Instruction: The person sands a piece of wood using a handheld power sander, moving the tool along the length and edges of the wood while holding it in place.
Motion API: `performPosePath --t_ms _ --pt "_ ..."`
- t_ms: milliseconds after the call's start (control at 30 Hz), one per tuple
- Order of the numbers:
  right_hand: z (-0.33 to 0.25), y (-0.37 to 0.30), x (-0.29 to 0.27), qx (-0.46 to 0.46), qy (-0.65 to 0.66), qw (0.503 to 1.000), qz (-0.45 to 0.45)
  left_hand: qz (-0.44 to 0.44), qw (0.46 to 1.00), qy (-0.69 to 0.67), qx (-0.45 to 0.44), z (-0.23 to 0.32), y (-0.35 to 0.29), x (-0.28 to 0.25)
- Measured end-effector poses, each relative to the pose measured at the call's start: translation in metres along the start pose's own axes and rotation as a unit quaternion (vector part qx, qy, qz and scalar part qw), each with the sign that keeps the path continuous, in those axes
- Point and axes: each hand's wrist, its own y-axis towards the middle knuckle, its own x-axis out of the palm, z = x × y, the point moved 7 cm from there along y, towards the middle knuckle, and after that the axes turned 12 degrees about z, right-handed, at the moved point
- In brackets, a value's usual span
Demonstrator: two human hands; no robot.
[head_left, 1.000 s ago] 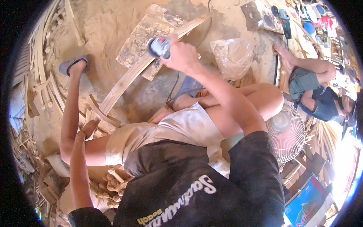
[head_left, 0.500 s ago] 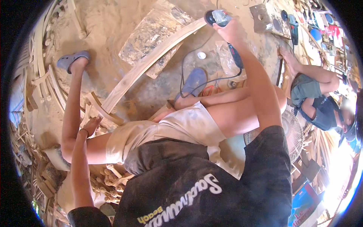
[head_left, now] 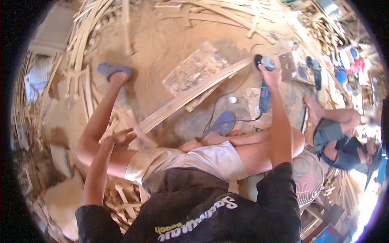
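Note:
My right hand [head_left: 270,77] is closed round an angle grinder [head_left: 264,95] near its head, with the dark disc at the far right end of a long pale wooden piece [head_left: 194,91]. Whether the disc touches the wood I cannot tell. The piece slants from there down to my left knee, over a worn wooden board [head_left: 188,75] on the ground. A curved crosspiece [head_left: 137,127] stands at its near end. There my left hand [head_left: 121,139], somewhat blurred, grips the wood beside my thigh. A dark cord trails from the grinder past my clog [head_left: 223,123].
At the right a person [head_left: 340,129] sits close by, with a second grinder [head_left: 315,73] beyond their foot. A fan [head_left: 306,178] stands by my right thigh. Wooden parts [head_left: 219,16] lie across the far ground, and more wooden pieces [head_left: 121,202] are heaped behind my left thigh.
The view has shifted, showing more of the far ground. The grinder's body now hangs more upright below my right hand. My left hand has come nearer the crosspiece, and the wood has turned slightly.

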Motion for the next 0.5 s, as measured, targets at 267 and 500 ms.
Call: performPosePath --t_ms 267,500 --pt "-0.115 -0.069 -0.075 0.130 0.315 0.904 -0.257 -0.049 0.996 0.052 -0.054 0.171 0.047 0.130" --pt "-0.162 -0.116 -0.142 0.068 0.429 0.864 -0.256 -0.156 0.978 -0.118 -0.068 0.254 0.082 0.198"
